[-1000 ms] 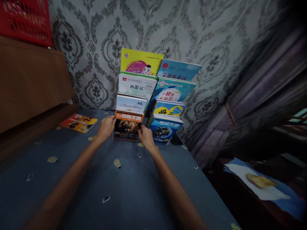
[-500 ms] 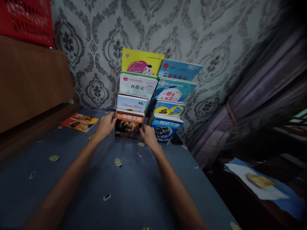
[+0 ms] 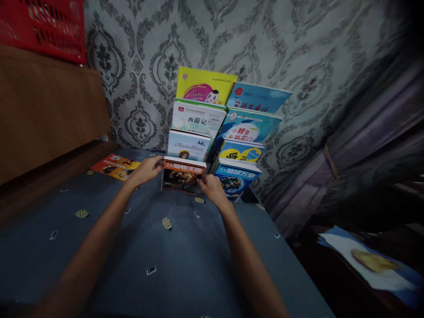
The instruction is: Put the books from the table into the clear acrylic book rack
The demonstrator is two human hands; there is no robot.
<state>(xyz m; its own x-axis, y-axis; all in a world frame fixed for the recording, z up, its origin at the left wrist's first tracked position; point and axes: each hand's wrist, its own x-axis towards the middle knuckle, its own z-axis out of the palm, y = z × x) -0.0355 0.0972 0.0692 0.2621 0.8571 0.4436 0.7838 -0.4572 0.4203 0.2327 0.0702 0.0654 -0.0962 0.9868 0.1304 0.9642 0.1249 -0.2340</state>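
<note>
In the head view, an orange-and-black book with a lion on its cover [image 3: 183,177] stands at the front of the left stack in a tiered book rack. My left hand [image 3: 147,170] has its fingers closed at the book's upper left edge. At its right edge, the closed fingers of my right hand [image 3: 212,187] grip it. Behind it rise a pale blue book [image 3: 187,145], a white book [image 3: 198,118] and a yellow book [image 3: 205,81]. The right stack has a blue globe book [image 3: 236,181] in front, beside my right hand.
An orange book [image 3: 115,167] lies flat at the left on the dark blue cloth-covered table [image 3: 185,269]. A wooden cabinet [image 3: 49,101] with a red basket [image 3: 43,26] stands at left. Curtains [image 3: 357,132] hang at right, above a blue-and-white cloth [image 3: 357,256].
The lion book's top has dropped a little and come forward, uncovering more of the pale blue book behind it. Both hands stay at its sides. The view has shifted slightly.
</note>
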